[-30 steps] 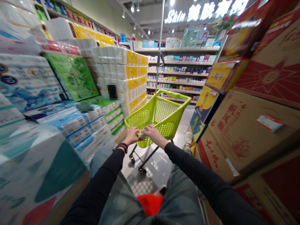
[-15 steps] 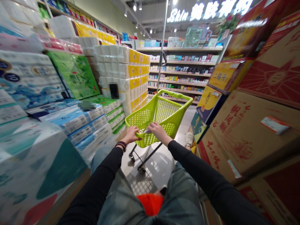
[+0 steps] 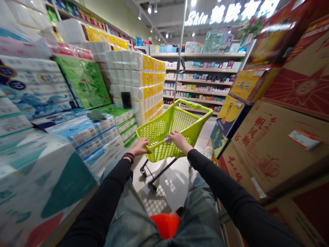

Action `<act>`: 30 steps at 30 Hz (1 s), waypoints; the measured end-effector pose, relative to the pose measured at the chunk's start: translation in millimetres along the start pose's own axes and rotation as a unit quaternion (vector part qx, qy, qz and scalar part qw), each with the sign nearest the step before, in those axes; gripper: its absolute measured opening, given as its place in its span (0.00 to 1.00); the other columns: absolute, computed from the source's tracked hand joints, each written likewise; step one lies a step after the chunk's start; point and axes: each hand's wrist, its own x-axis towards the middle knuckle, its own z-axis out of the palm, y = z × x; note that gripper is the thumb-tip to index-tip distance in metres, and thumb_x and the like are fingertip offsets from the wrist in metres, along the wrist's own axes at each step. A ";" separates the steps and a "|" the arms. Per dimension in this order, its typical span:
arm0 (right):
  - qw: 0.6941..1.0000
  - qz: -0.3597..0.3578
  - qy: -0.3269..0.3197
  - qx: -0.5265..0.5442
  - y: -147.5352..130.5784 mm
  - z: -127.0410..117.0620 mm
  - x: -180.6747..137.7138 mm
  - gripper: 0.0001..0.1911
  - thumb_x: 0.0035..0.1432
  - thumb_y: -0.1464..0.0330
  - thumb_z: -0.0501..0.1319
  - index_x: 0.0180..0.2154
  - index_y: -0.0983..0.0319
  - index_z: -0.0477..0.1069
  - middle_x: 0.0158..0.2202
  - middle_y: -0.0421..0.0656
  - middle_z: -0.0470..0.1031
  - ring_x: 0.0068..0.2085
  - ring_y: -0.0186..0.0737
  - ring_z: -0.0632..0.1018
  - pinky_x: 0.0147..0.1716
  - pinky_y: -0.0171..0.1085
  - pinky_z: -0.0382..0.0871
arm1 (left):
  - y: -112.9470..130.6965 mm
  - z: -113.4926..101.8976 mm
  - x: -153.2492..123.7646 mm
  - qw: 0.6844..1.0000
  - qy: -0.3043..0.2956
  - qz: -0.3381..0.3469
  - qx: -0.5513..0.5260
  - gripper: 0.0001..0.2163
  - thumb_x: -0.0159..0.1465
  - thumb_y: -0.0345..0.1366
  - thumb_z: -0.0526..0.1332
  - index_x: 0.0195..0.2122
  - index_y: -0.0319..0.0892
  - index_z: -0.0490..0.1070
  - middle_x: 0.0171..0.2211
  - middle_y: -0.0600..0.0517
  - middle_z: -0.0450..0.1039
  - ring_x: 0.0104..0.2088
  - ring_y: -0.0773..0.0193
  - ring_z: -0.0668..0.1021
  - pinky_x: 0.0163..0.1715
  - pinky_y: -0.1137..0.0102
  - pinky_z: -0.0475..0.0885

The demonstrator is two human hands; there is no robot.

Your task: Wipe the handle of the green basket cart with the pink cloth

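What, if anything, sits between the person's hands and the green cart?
The left hand grips the near rim of the green cart directly, with nothing between. The right hand is on the same rim, but a small pale scrap, perhaps paper or cloth, is pressed under its fingers.

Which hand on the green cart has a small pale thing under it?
The right hand: a small pale thing shows at its fingertips on the cart rim. The left hand holds the rim bare and wears a bead bracelet.
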 end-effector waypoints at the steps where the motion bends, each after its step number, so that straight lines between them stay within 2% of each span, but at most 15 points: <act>1: 1.000 0.005 -0.005 -0.004 -3.9 0.4 3.1 0.10 0.72 0.72 0.59 0.46 0.66 0.80 0.45 0.51 0.78 0.47 0.48 0.73 0.54 0.44 0.68 | 0.8 -1.5 0.5 1.000 0.004 -0.006 0.009 0.17 0.49 0.47 0.76 0.34 0.45 0.74 0.45 0.50 0.77 0.51 0.51 0.75 0.59 0.58 0.65; 3: 1.000 0.021 -0.010 -0.012 -13.0 2.6 8.7 0.10 0.72 0.70 0.60 0.46 0.66 0.80 0.45 0.52 0.78 0.47 0.49 0.73 0.53 0.45 0.69 | 8.3 -1.3 1.0 0.999 0.021 -0.010 0.031 0.16 0.49 0.41 0.75 0.37 0.46 0.76 0.47 0.48 0.78 0.53 0.49 0.75 0.60 0.57 0.66; 6: 0.999 0.038 0.002 -0.027 -27.2 10.1 14.3 0.10 0.72 0.71 0.60 0.45 0.65 0.80 0.45 0.52 0.78 0.48 0.50 0.73 0.53 0.45 0.69 | 32.4 5.8 2.2 0.997 0.043 0.000 0.058 0.19 0.52 0.33 0.71 0.47 0.45 0.77 0.51 0.45 0.79 0.57 0.48 0.76 0.61 0.58 0.66; 8: 0.998 0.042 0.022 -0.030 -37.1 17.0 16.4 0.09 0.71 0.68 0.62 0.46 0.65 0.80 0.44 0.52 0.78 0.48 0.51 0.73 0.53 0.46 0.69 | 50.6 11.2 3.6 0.996 0.039 -0.038 0.066 0.21 0.56 0.35 0.68 0.51 0.45 0.76 0.51 0.44 0.81 0.55 0.48 0.79 0.62 0.57 0.66; 10: 0.998 0.035 0.044 -0.024 -44.8 22.8 17.5 0.10 0.70 0.65 0.64 0.46 0.64 0.80 0.44 0.52 0.77 0.48 0.51 0.72 0.52 0.46 0.69 | 63.6 13.8 4.7 0.993 0.032 -0.088 0.073 0.16 0.60 0.38 0.66 0.50 0.46 0.77 0.48 0.46 0.83 0.52 0.48 0.81 0.59 0.57 0.68; 12: 0.998 0.014 0.054 -0.011 -45.2 24.2 16.7 0.09 0.70 0.65 0.65 0.46 0.63 0.80 0.44 0.51 0.77 0.48 0.49 0.73 0.51 0.45 0.69 | 68.8 13.6 4.8 0.992 0.030 -0.104 0.070 0.12 0.63 0.39 0.64 0.47 0.47 0.78 0.46 0.47 0.84 0.51 0.49 0.82 0.57 0.59 0.70; 16: 0.999 -0.014 0.034 0.005 -15.0 11.0 6.2 0.07 0.70 0.68 0.65 0.47 0.61 0.81 0.43 0.49 0.77 0.48 0.47 0.73 0.49 0.41 0.70 | 61.9 11.9 3.6 0.995 0.029 -0.086 0.042 0.11 0.63 0.35 0.65 0.47 0.49 0.77 0.49 0.49 0.84 0.53 0.52 0.82 0.62 0.58 0.67; 20: 0.998 0.045 0.036 0.005 15.9 -3.0 -5.6 0.07 0.69 0.71 0.65 0.46 0.61 0.81 0.44 0.49 0.77 0.48 0.47 0.72 0.51 0.41 0.69 | 50.9 15.1 5.5 0.996 0.036 -0.083 0.017 0.15 0.60 0.33 0.67 0.49 0.51 0.77 0.53 0.49 0.83 0.56 0.51 0.81 0.69 0.54 0.60; 22: 0.997 0.058 0.041 0.011 8.4 -0.6 -4.0 0.06 0.68 0.71 0.66 0.45 0.62 0.81 0.43 0.49 0.77 0.47 0.47 0.72 0.51 0.42 0.69 | 47.8 17.0 7.9 0.996 0.031 -0.081 0.018 0.16 0.60 0.33 0.67 0.50 0.52 0.76 0.52 0.49 0.84 0.56 0.51 0.81 0.69 0.52 0.59; 27: 0.997 0.009 0.057 0.044 -45.4 19.6 15.3 0.08 0.68 0.65 0.67 0.46 0.61 0.82 0.44 0.50 0.78 0.46 0.48 0.73 0.52 0.44 0.70 | 44.4 16.6 11.8 0.997 0.009 -0.077 0.029 0.18 0.60 0.32 0.66 0.52 0.50 0.76 0.53 0.47 0.83 0.59 0.50 0.80 0.70 0.49 0.58; 30: 0.997 -0.011 0.058 0.059 -40.7 16.8 13.2 0.09 0.68 0.65 0.67 0.46 0.62 0.82 0.44 0.49 0.79 0.46 0.47 0.74 0.51 0.43 0.71 | 40.7 14.2 10.9 0.997 -0.002 -0.074 0.023 0.17 0.60 0.32 0.67 0.51 0.50 0.76 0.55 0.47 0.83 0.60 0.50 0.79 0.70 0.48 0.57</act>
